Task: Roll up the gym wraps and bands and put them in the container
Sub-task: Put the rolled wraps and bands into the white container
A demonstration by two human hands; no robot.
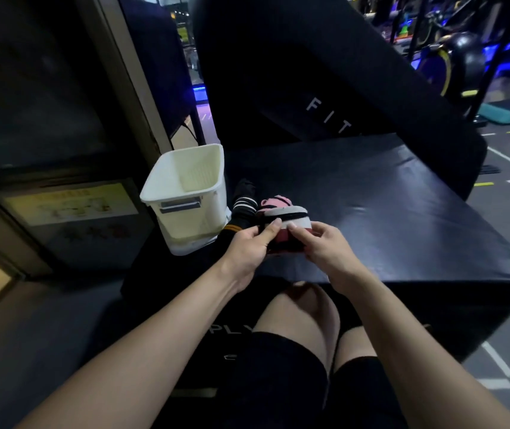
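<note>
- Now both hands work one wrap (287, 226) just above the black pad's near edge: the left hand (252, 246) pinches its left side, thumb on top, and the right hand (324, 246) pinches its right side, fingers (293, 226) curled round it.
- Rolling looks nearly finished on this piece; it is already a thick cylinder, white on top with dark stripes and red lower down.
- Just behind it lies a pink roll (273, 202), and to its left a black band (242, 209) with white stripes and an orange-striped end, draped loosely and seemingly not yet rolled.
- No wrap shows in the bin (185, 193), which stands just left of the pile, though part of its floor is hidden; nothing appears stowed.
- By my judgement: finish this roll, roll the black band, then drop all pieces in.
- Wraps look like soft woven elastic; the bin is rigid off-white plastic with ribbed walls and a slot handle; the pad (402, 212) is smooth, slightly glossy vinyl.
</note>
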